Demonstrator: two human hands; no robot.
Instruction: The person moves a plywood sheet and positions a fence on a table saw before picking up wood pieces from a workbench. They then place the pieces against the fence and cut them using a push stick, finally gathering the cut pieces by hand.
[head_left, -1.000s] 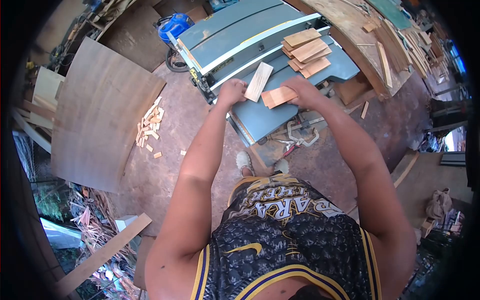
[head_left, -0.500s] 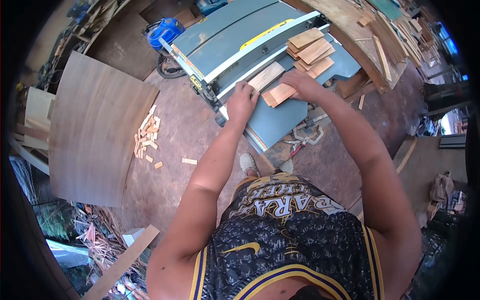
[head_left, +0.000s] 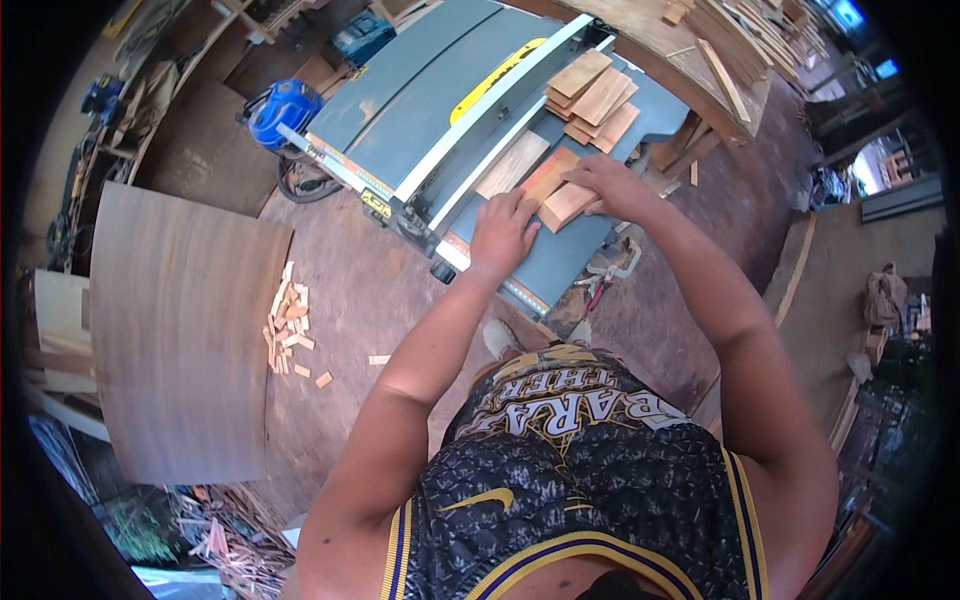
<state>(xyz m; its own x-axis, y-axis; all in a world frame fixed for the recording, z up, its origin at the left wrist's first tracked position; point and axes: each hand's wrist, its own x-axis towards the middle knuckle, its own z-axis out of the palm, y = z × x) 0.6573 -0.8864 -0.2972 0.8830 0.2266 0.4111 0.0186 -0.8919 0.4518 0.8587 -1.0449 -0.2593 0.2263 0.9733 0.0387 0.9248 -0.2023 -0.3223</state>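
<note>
A reddish-orange, flat rectangular wood piece is lying at a slant on the blue-grey metal saw table, its face looking warmer in colour than its neighbours. Just beside it, on the side nearer the long silver metal fence, a pale greyish-brown, flat rectangular wood piece is lying, its surface looking duller and faintly streaked. On the other side, a light tan, straight-edged wood piece is showing a squared corner and a clean, bright face.

The right hand is gripping the tan piece, its fingers bending over the top. The left hand is resting at the near end of the reddish-orange piece, fingers loosely curled and close together; whether they are pinching it, one cannot tell. Beyond the right hand, a loose stack of brown and tan wood slats is sitting on the table, its layers fanning out unevenly.
</note>
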